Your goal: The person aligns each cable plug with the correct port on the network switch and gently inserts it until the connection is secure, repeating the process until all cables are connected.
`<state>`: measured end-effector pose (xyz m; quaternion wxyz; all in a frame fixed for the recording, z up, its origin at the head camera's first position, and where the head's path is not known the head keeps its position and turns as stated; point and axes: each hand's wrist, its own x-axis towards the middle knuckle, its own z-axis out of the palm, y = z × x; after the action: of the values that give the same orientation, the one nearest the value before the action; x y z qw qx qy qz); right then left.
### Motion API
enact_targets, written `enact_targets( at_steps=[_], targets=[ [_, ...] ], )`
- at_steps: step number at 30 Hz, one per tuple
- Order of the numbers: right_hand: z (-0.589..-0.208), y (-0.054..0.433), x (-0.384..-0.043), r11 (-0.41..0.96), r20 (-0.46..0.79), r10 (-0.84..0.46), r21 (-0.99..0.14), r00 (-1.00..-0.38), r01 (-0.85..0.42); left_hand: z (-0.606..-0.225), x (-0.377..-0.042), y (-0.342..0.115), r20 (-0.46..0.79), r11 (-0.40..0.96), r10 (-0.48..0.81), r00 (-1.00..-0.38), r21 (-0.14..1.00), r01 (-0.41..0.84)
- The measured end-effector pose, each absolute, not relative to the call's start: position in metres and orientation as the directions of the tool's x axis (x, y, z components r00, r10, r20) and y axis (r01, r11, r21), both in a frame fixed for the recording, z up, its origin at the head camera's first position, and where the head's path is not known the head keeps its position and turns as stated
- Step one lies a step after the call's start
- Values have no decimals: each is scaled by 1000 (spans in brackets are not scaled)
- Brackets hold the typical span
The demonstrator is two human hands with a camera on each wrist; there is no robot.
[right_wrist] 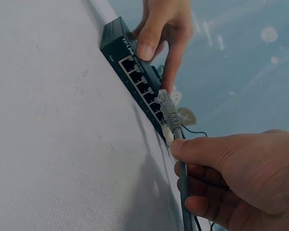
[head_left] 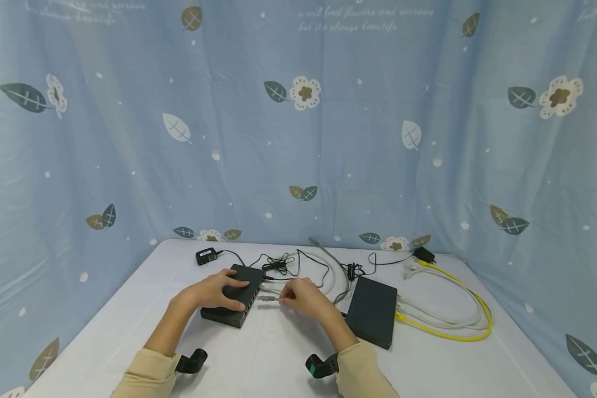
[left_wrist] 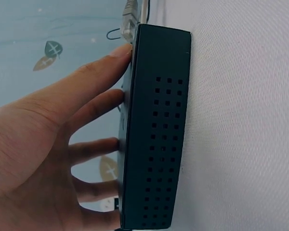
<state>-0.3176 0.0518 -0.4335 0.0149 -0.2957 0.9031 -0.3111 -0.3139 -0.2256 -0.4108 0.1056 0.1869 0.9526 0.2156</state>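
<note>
My left hand (head_left: 211,293) rests on top of a black TP-Link network switch (head_left: 249,273), its fingers spread over the casing. In the left wrist view, the thumb lies by the upper corner of the switch (left_wrist: 159,53). My right hand (head_left: 305,298) pinches a grey Ethernet cable (right_wrist: 183,187) just behind its boot. The clear plug (right_wrist: 163,96) is held close to the row of ports (right_wrist: 142,88); I cannot tell from here whether it touches them. Beside it, a white cable plug (right_wrist: 169,135) sits at the far end of the port row.
A second black switch (head_left: 373,307) lies to the right, with white cables (head_left: 453,320) and a yellow cable (head_left: 487,320) at its side. Behind are bundled black power cords (head_left: 277,264) and two power adapters (head_left: 207,256). A patterned blue curtain (head_left: 298,138) hangs behind the table.
</note>
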Motion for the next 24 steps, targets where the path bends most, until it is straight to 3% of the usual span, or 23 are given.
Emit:
enact_targets(
  at_steps=[24],
  targets=[
    [-438,52,-320,639,167,-542,-554,-823,-533,-414,-316,-228,-114,836,400,-910,453,311]
  ],
)
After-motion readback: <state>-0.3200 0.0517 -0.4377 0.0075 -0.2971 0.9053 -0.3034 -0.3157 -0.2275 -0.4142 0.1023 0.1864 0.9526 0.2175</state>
